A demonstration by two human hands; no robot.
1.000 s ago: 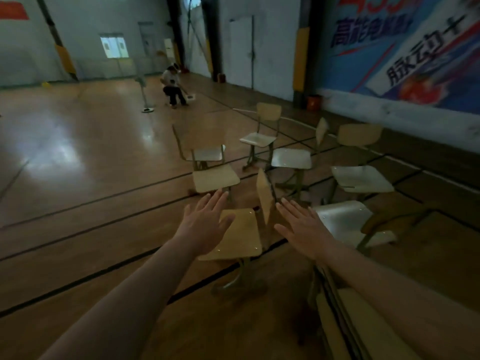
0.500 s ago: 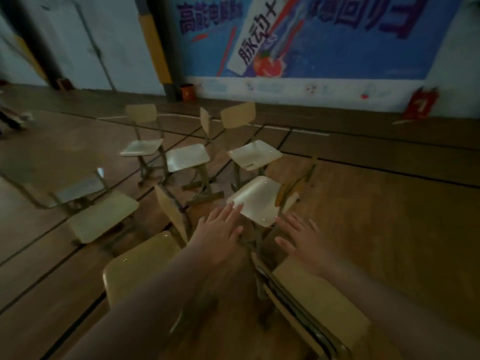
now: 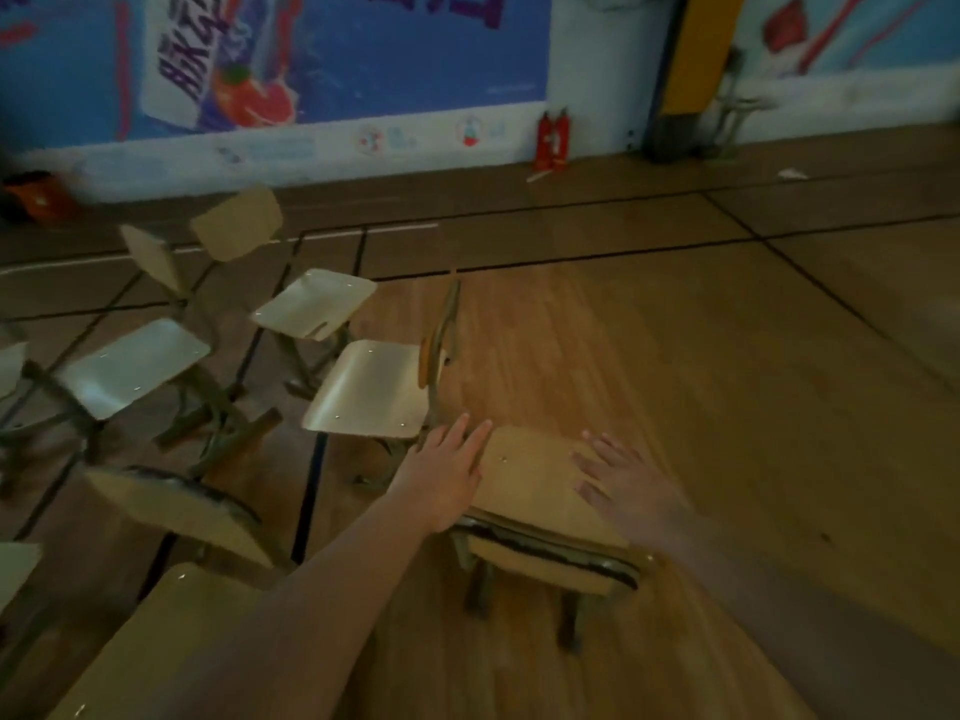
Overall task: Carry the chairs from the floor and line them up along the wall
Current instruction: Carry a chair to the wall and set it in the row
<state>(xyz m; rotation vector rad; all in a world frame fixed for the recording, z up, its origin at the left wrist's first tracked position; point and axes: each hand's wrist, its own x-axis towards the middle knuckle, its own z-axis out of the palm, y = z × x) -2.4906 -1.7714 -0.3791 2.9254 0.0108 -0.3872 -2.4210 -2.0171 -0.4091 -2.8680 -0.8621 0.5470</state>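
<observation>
a person's-eye view is looking down into a dim gym with a wooden floor (image 3: 675, 356). the nearest chair (image 3: 530, 485), small, wooden and on metal legs, is standing just in front of the person, well apart from the wall (image 3: 597, 70), with its backrest toward the camera. the left hand (image 3: 447, 475) is hovering at the seat's left edge, fingers straight and close together, gripping nothing; whether it is touching the wood cannot be told. the right hand (image 3: 623, 475), blurred, is lying over the seat's right side, fingers spread and relaxed, holding nothing. a cluster of similar chairs (image 3: 130, 366) is standing scattered to the left, facing different ways. a pale-seated chair (image 3: 369, 387) is sitting just beyond the left hand. a blue poster (image 3: 363, 54) is covering the wall, and two red fire extinguishers (image 3: 551, 140) are standing at its foot, near a yellow padded pillar (image 3: 696, 49).
</observation>
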